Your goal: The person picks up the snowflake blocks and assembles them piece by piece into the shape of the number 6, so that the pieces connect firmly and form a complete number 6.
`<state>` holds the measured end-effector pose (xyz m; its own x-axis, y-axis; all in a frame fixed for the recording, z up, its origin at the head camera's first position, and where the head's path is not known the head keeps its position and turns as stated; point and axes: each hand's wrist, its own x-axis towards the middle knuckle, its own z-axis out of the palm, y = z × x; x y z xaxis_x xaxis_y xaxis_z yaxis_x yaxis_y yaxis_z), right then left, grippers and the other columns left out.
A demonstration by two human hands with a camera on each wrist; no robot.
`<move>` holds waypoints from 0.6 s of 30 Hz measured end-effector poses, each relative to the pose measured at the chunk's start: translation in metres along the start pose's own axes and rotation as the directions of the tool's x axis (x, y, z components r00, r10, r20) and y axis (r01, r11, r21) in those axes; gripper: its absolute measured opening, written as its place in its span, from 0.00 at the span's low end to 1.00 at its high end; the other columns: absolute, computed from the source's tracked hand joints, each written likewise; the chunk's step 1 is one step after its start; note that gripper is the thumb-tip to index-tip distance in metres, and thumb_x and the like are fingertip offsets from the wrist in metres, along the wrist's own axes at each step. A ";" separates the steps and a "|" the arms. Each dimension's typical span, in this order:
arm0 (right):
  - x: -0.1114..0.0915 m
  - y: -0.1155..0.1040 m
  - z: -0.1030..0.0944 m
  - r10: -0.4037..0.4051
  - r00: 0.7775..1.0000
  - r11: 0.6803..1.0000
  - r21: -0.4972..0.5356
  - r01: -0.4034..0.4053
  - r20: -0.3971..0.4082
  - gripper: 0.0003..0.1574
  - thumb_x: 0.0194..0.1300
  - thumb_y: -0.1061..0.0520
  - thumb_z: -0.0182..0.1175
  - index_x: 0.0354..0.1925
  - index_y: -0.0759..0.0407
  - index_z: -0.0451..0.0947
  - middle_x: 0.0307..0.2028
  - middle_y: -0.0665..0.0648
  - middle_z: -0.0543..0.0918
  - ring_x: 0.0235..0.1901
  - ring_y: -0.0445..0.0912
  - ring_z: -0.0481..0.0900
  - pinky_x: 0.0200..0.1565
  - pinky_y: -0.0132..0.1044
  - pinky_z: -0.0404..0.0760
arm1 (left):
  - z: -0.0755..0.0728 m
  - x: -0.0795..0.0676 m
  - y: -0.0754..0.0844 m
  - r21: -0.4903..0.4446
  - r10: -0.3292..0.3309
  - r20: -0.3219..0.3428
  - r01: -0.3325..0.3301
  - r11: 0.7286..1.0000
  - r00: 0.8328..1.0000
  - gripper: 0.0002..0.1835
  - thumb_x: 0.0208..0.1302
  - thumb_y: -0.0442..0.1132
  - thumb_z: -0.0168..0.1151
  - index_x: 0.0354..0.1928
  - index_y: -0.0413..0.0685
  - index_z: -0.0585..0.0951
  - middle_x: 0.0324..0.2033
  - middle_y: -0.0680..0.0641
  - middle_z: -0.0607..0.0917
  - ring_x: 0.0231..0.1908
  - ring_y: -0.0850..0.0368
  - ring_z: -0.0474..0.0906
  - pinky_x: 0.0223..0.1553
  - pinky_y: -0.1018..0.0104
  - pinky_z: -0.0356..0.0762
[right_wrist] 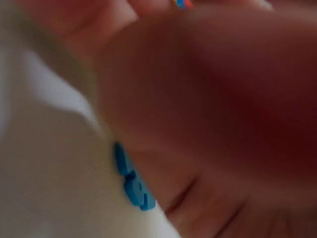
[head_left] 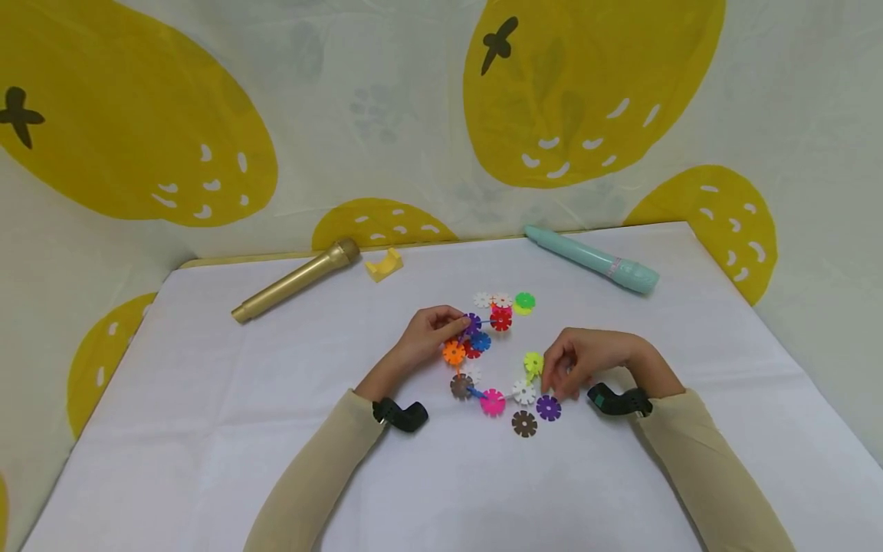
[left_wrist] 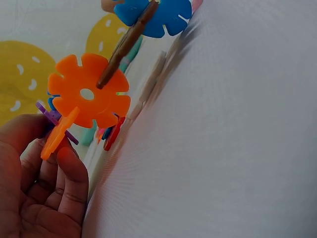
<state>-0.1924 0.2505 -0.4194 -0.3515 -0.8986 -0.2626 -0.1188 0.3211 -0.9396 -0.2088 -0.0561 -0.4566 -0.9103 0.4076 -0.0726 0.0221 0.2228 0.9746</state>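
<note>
My left hand (head_left: 436, 331) pinches a purple notched plastic disc (head_left: 472, 323) between thumb and fingers. The disc belongs to a chain of interlocked discs curving over the white table. In the left wrist view an orange disc (left_wrist: 81, 101) stands by the fingertips, with a brown one (left_wrist: 124, 47) slotted into it. My right hand (head_left: 586, 356) has bent fingers beside the chain's yellow-green disc (head_left: 533, 363). Its fingertips are just above a purple disc (head_left: 548, 408). A blue notched piece (right_wrist: 133, 186) shows at that hand's edge in the right wrist view; I cannot tell whether it is held.
A brown disc (head_left: 524, 423) lies in front of the chain. Behind it are white and green discs (head_left: 525, 300) among others. Farther back lie a gold microphone (head_left: 297, 281), a yellow cradle-shaped piece (head_left: 384, 264) and a teal microphone (head_left: 593, 259). A patterned curtain (head_left: 386, 92) hangs behind the table.
</note>
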 end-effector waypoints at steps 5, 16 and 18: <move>0.004 -0.002 0.004 0.000 1.000 1.000 -0.027 0.000 0.028 0.11 0.59 0.66 0.67 0.43 0.68 0.83 0.22 0.71 0.74 0.18 0.42 0.72 0.21 0.24 0.68 | 0.000 0.001 -0.001 0.003 0.000 -0.029 0.001 1.000 1.000 0.13 0.68 0.41 0.62 0.46 0.38 0.83 0.32 0.50 0.83 0.32 0.58 0.72 0.34 0.73 0.71; 0.007 -0.004 0.006 -0.024 0.999 0.988 -0.152 0.029 0.031 0.14 0.55 0.64 0.71 0.43 0.63 0.85 0.22 0.66 0.68 0.23 0.39 0.66 0.27 0.26 0.67 | 0.000 0.001 -0.001 0.010 -0.016 -0.031 0.016 1.000 0.999 0.14 0.68 0.42 0.62 0.47 0.38 0.83 0.35 0.47 0.83 0.34 0.58 0.71 0.35 0.73 0.70; 0.007 -0.004 0.007 -0.009 1.000 0.989 -0.150 0.013 0.025 0.13 0.55 0.64 0.71 0.42 0.63 0.85 0.22 0.66 0.68 0.23 0.39 0.65 0.27 0.26 0.67 | 0.000 0.000 -0.001 0.008 -0.013 -0.027 0.013 1.000 1.000 0.13 0.68 0.42 0.62 0.46 0.38 0.83 0.35 0.48 0.83 0.34 0.58 0.71 0.35 0.73 0.70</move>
<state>-0.1884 0.2407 -0.4189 -0.3275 -0.9085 -0.2595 -0.2614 0.3510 -0.8992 -0.2094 -0.0562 -0.4571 -0.9214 0.3803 -0.0794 0.0133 0.2351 0.9719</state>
